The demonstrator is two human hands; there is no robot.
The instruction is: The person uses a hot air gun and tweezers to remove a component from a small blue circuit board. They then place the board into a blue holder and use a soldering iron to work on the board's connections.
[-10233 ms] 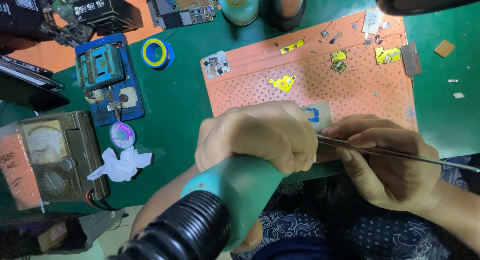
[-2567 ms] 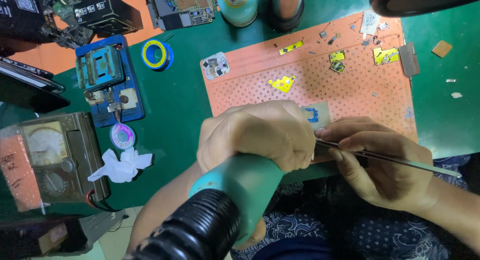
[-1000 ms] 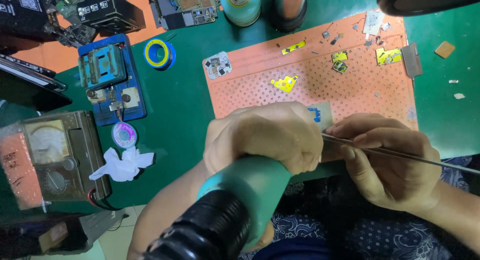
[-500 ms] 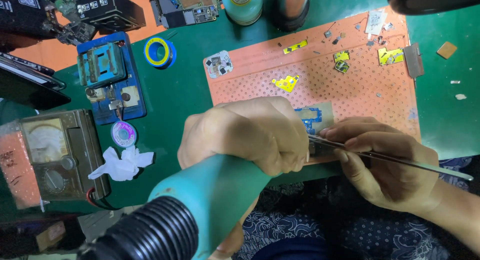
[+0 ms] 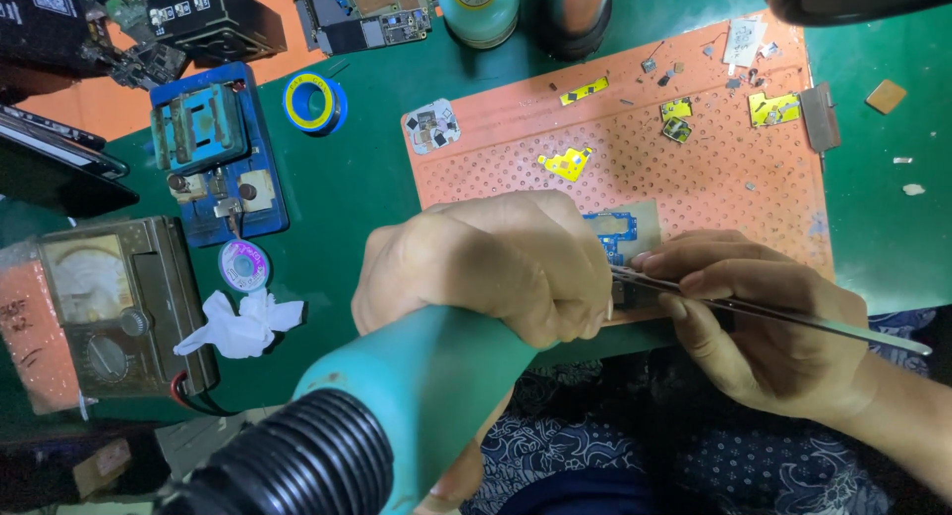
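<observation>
Nearest the camera: black ribbed hose running into the teal hot-air handle, which rises from lower left toward centre. Left hand wrapped fully around the handle, fingers closed on it; the nozzle end is hidden behind the hand.

Right hand, just right of the left, pinches metal tweezers between thumb and fingers. Tweezer tips point left and meet the near edge of a small blue circuit board; the long end sticks out to the right past the hand. Contact between tips and board partly hidden by the left hand's knuckles.

The board lies on the near part of the orange perforated mat, between the two hands. Farther on the mat: a yellow shield piece, more small yellow and metal parts near the far right corner.

Left side of the green table: an analogue meter, crumpled white tissue beside it, a blue fixture beyond, and a blue-and-yellow tape roll farther back.
</observation>
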